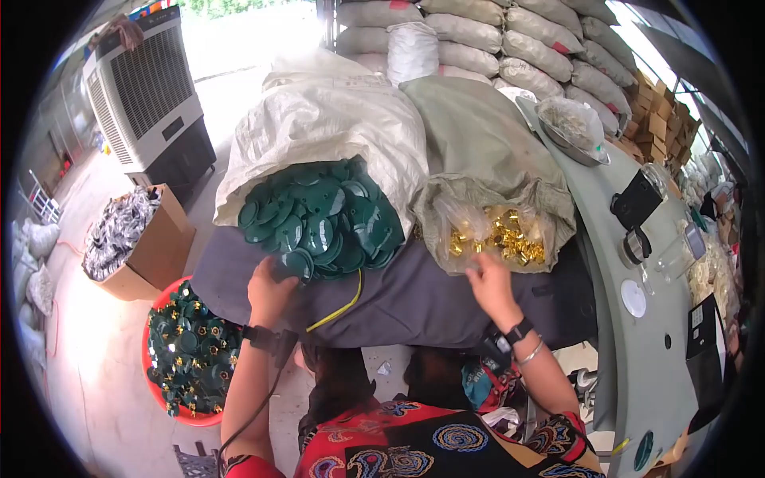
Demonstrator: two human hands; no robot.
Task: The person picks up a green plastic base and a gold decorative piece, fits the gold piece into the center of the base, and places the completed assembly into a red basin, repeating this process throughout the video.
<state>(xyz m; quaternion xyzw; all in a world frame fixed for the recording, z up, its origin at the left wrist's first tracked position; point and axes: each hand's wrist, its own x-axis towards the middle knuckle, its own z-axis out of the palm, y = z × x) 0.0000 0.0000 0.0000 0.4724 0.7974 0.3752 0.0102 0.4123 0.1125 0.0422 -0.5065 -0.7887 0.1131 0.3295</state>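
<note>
My left hand (269, 293) is at the front edge of a white woven sack's mouth, its fingers closed on the edge of a round dark-green plastic disc (296, 264). Many similar green discs (319, 209) spill from the white sack (335, 119). My right hand (492, 288) is in front of the olive-green sack (486, 143), fingers drawn together by small shiny gold pieces (510, 237) and clear plastic film (460, 219). Whatever those fingertips may hold is too small to make out. A yellow strip (339, 307) lies on the dark cloth (398, 303) between my hands.
Down at my left, a red tub (149, 350) holds green discs with gold pieces on them. Beyond it stand a cardboard box (163, 247) of grey strips and an air cooler (147, 95). A grey table (613, 263) runs along my right. Stacked sacks (526, 48) line the back.
</note>
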